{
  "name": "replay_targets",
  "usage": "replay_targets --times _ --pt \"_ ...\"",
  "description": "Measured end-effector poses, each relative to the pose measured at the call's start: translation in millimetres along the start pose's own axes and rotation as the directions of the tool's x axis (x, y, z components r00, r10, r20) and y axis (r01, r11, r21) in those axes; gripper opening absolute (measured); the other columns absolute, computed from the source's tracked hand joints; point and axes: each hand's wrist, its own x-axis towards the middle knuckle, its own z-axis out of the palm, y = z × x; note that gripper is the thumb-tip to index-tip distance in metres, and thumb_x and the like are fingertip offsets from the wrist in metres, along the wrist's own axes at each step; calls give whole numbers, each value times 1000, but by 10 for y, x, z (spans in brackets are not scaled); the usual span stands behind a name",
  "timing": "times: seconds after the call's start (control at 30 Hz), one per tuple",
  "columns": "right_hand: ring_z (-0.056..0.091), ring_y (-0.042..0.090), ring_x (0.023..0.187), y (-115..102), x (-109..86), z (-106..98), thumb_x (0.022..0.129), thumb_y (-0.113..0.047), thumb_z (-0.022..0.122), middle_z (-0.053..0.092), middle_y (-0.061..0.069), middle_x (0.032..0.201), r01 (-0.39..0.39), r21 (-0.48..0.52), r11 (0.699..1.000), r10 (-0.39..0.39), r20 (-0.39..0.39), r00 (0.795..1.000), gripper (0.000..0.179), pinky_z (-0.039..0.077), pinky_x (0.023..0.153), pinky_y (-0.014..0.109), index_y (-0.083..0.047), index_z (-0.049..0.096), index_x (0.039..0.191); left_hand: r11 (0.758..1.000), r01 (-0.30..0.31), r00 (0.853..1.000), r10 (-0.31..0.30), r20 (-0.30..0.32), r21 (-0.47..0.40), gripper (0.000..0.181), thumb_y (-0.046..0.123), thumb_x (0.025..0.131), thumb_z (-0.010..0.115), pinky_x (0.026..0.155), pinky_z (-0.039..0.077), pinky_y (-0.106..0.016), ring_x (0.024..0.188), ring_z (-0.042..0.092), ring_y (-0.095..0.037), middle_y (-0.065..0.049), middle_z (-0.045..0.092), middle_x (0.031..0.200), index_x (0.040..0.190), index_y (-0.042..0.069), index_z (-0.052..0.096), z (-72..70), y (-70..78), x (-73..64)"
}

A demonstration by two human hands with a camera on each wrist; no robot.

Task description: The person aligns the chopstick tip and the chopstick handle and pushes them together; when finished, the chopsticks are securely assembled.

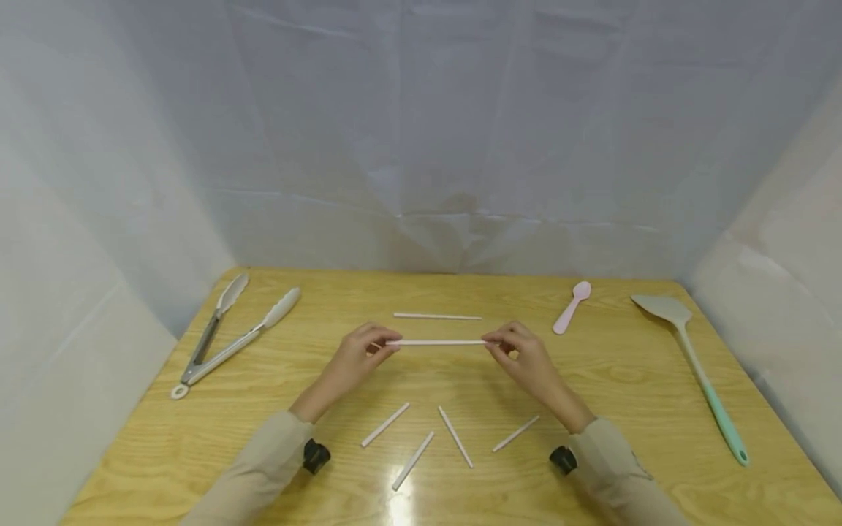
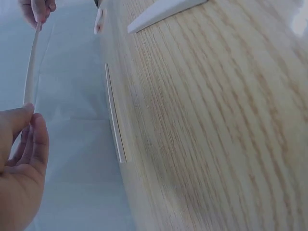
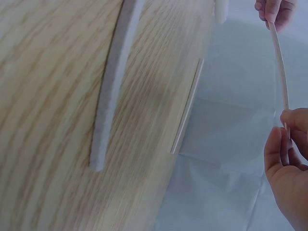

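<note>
A slim pale chopstick (image 1: pixel 437 342) is held level above the table, stretched between both hands. My left hand (image 1: pixel 358 356) pinches its left end between thumb and fingers, and my right hand (image 1: pixel 526 358) pinches the right end the same way. Each wrist view shows the grip close up, with the left fingers (image 2: pixel 39 142) and the right fingers (image 3: pixel 274 149) at opposite ends. Just beyond the hands lies another chopstick (image 1: pixel 437 316), flat on the table. Nearer my body are several shorter pale stick pieces, among them one at left (image 1: pixel 384 424) and one at right (image 1: pixel 516 434).
Metal tongs (image 1: pixel 226 354) lie spread apart at the table's left. Toward the back right is a small pink spoon (image 1: pixel 572 307). A spatula (image 1: pixel 697 365) with a green handle end lies along the right edge. White sheeting (image 1: pixel 434 146) surrounds the wooden table (image 1: pixel 316 497) behind and at both sides.
</note>
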Motion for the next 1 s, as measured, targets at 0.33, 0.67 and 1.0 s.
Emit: replay_targets --times 0.33,0.67,1.0 --pt "62 21 76 90 37 15 84 3 69 62 10 88 -122 -48 991 125 75 989 12 55 68 27 3 70 95 997 75 997 -75 19 -10 17 3 87 67 73 55 -25 85 60 -22 -12 63 97 103 0 68 1 -59 76" --pt "57 16 71 203 110 59 83 -1 71 58 8 84 -164 -61 985 166 42 985 10 51 63 23 0 72 92 984 176 984 -176 20 0 18 6 87 68 78 55 -33 86 61 -25 -13 63 97 103 0 68 40 -106 185" --pt "59 23 78 279 181 105 86 -8 69 60 11 87 -302 -42 952 304 86 949 13 53 71 35 -2 73 97 949 315 948 -313 59 -23 22 15 90 66 82 51 -39 93 60 -25 -11 66 102 108 4 69 69 -263 261"
